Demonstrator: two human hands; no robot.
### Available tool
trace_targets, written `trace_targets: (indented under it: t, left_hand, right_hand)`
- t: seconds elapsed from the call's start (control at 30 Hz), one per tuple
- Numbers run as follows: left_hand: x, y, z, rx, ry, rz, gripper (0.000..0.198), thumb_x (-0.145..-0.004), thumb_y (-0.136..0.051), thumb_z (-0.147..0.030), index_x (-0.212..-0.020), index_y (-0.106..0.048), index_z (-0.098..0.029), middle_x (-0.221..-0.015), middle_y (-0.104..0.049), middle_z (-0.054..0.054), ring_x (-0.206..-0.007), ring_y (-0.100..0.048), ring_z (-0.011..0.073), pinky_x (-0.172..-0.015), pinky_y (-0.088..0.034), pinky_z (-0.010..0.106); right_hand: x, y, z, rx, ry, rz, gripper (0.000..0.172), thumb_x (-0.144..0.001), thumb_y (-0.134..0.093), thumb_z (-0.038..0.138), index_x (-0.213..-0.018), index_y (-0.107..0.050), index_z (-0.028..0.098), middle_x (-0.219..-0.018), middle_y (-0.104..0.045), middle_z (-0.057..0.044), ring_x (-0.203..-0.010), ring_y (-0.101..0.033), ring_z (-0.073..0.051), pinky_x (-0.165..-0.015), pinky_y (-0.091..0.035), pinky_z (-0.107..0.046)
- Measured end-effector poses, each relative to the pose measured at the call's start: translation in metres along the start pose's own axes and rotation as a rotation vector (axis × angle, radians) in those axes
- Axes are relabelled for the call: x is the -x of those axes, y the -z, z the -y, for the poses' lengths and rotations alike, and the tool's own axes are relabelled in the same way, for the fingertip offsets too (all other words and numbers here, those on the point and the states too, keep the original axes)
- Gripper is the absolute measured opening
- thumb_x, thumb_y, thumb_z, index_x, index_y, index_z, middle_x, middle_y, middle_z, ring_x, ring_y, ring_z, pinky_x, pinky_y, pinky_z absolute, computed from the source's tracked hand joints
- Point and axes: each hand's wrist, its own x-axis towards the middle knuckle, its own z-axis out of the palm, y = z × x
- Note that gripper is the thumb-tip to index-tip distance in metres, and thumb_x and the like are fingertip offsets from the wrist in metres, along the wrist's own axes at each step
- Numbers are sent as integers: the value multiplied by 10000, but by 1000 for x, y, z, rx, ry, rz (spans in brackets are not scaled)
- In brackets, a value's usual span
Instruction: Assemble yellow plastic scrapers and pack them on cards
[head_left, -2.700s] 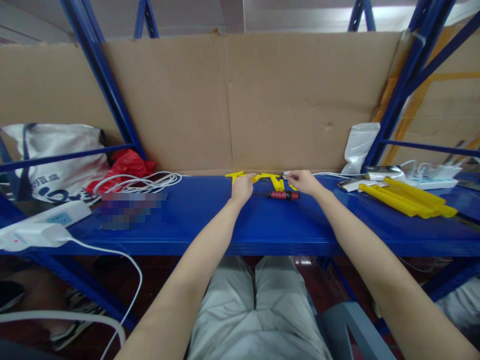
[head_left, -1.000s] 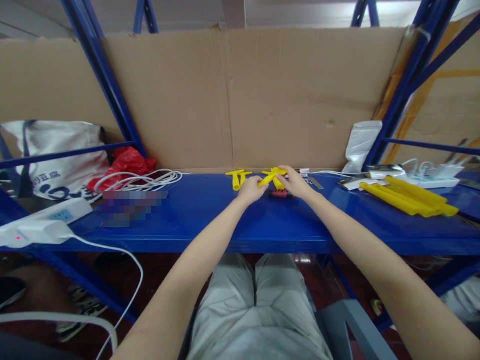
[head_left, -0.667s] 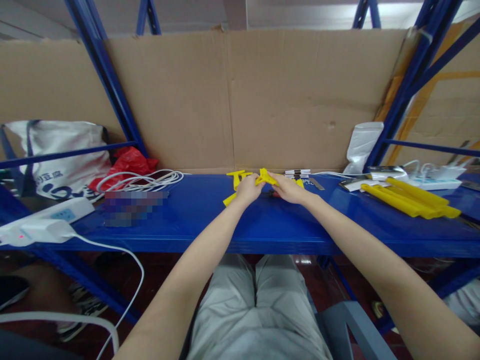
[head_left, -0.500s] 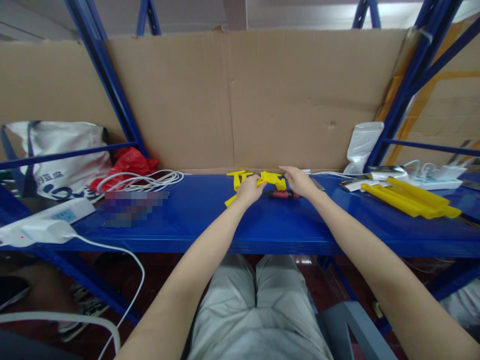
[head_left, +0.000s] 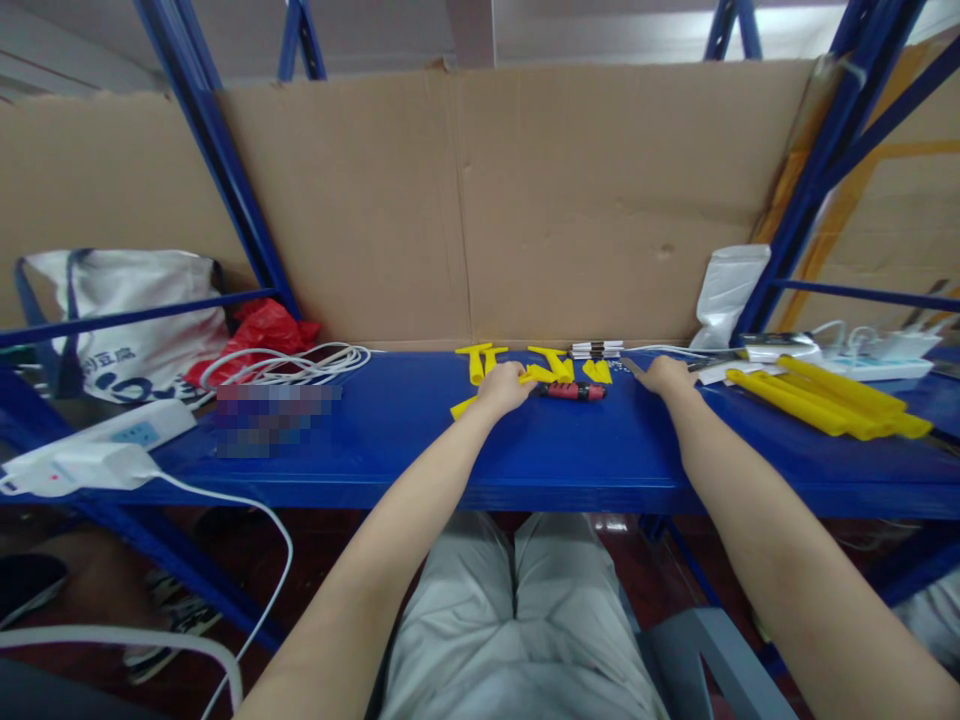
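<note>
My left hand (head_left: 504, 391) is closed around a yellow plastic piece (head_left: 537, 374), whose end sticks out to the right of the fingers. Just beyond and beside it lie more yellow plastic parts, among them T-shaped ones (head_left: 475, 362) and a short split one (head_left: 598, 371). A red and black screwdriver (head_left: 574, 391) rests on the blue tabletop to the right of this hand. Farther right, my right hand (head_left: 670, 376) is low over the table at a flat greyish piece (head_left: 637, 371). Its fingertips are too small and unclear to show whether they grip that piece.
White sticks in a dark band (head_left: 598, 350) and tiny loose bits (head_left: 621, 366) lie near the cardboard wall (head_left: 562, 200). Long yellow tubes (head_left: 832, 400) are at right. White cables (head_left: 315, 362), a power strip (head_left: 142, 432) and a cloth bag (head_left: 142, 320) are at left.
My right hand has moved right, away from the yellow parts, to the greyish piece, uncovering the white sticks and the short yellow part. My left hand stays nearly in place, still holding its yellow piece.
</note>
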Motion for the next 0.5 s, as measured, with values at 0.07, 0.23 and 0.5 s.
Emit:
trace_targets:
  t: [0.07,0.23,0.5]
  left_hand:
    - [0,0,0,9,-7,-1,254,-783,-623,-360,-962,-694,-194,-1048,-689,100,-1033,-609,262,-874,-456,347]
    - [1,1,-1,14,-7,2,253,-787,-619,-358,-965,-693,-195,-1057,-685,98,-1038,-608,265,-875,-455,350]
    - [1,3,-2,4,-14,17,286,-794,-615,-351,-1009,-689,-177,-1078,-678,106,-1045,-604,256,-883,-448,330]
  right_hand:
    - [10,10,12,82,-116,75,504,-790,-579,413,-1133,-626,46,-1168,-586,-281,-1163,-498,-396,-933,-366,-586]
    - [26,25,28,115,-123,90,533,-847,-502,406,-1191,-589,8,-1221,-551,-301,-1208,-470,-384,-994,-311,-569]
    - [19,23,26,-3,-196,108,511,-796,-576,368,-1197,-590,52,-1224,-563,-268,-1170,-514,-361,-961,-375,-511]
